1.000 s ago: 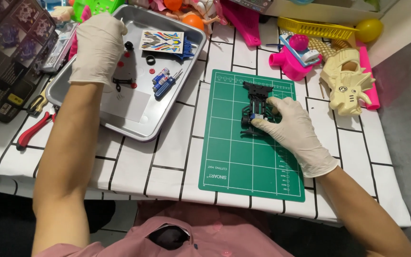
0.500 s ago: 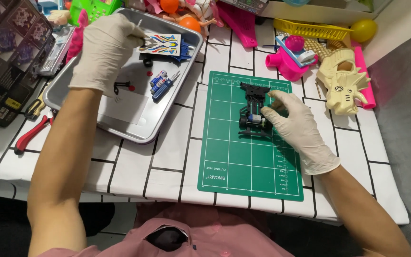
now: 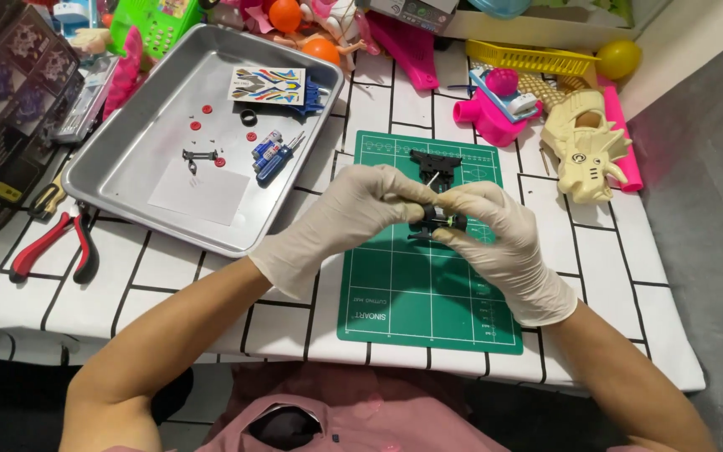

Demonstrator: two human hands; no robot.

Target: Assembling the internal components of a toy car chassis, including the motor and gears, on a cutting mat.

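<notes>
Both gloved hands, left and right, pinching small black plastic toy-car chassis over green cutting mat; best kept low, steady, fingertip pressure light.

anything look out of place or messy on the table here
Nothing looks spilled or broken. Both hands, left hand and right hand, hold the small black chassis over the green cutting mat. Loose red parts lie scattered in the metal tray, and the red-handled pliers sit beside it.
</notes>
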